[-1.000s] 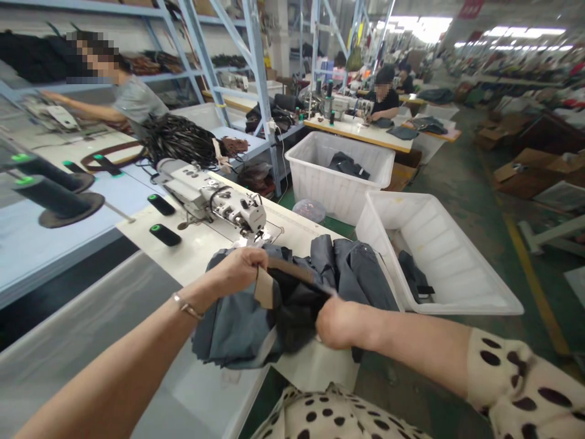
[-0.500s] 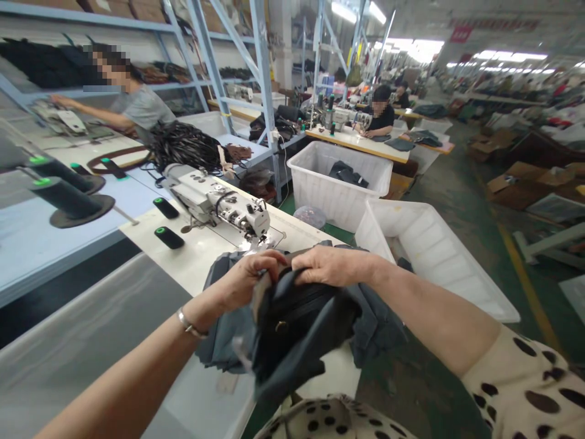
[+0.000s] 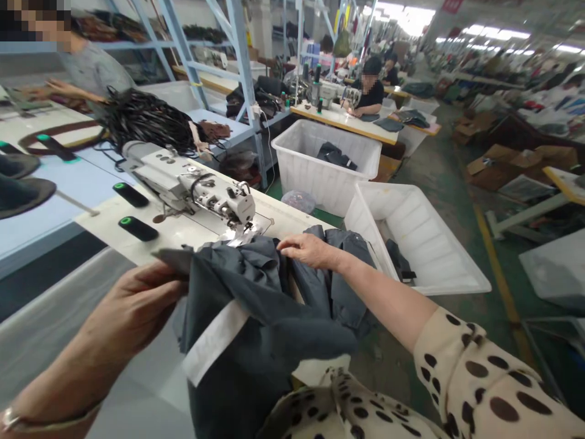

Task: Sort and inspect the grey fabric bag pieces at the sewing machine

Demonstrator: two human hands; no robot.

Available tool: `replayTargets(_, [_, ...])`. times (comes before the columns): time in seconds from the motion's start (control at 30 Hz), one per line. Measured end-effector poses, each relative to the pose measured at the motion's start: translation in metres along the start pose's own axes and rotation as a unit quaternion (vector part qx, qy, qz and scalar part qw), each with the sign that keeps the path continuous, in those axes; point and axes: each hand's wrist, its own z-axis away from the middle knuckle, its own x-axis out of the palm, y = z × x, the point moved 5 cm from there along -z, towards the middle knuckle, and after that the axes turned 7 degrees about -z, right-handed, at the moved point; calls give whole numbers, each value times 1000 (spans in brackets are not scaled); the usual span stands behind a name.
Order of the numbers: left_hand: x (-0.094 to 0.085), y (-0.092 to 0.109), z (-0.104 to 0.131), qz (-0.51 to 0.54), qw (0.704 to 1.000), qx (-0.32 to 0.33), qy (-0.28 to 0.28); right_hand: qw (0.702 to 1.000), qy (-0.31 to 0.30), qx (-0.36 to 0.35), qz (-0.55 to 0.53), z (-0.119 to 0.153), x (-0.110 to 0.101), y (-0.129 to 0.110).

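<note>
A dark grey fabric piece [image 3: 269, 329] with a white strip [image 3: 217, 341] across it hangs in front of me, partly spread. My left hand [image 3: 141, 299] pinches its upper left corner between thumb and fingers. At the upper right, my right hand [image 3: 308, 250] is closed, its fingertips on the dark cloth. More crumpled grey cloth [image 3: 351, 268] lies behind and to the right, on the table edge. Just beyond the cloth stands a white sewing machine [image 3: 192, 183] with its needle area lit. The lower part of the held fabric runs down towards my lap.
Two black thread spools [image 3: 138, 228] lie left of the machine. White plastic bins [image 3: 425, 244] stand to the right, with some dark cloth inside. A bundle of black straps [image 3: 146, 119] lies behind the machine. A co-worker [image 3: 94, 67] sits at the far left, another [image 3: 371, 94] further back.
My hands have moved apart, the left one down and left, drawing the fabric open. Its white strip now shows fully. The view has shifted slightly to the right.
</note>
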Motion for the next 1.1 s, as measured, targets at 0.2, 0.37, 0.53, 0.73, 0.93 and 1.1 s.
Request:
replayTargets(0.2, [-58,-103,-47,23,977,-201,62,974,83,200,65,40,18,128])
replayTargets(0.37, [-78,-184,-75,29,963,-240,123,952,130,273,41,47,55,164])
replayTargets(0.53, [-77,-140,-64,-349,894,-64,273,940,167,273,-117,47,35,152])
replayTargets(0.73, [57,-79,-29,-519,773,354,87,893,168,221,-355,80,-6,96])
replayTargets(0.93, [150,-60,-3,-580,626,509,-115,786,134,269,-540,101,-3,68])
replayTargets(1.1, [158,-43,-21,-534,735,388,-156,816,261,231,-462,114,-37,83])
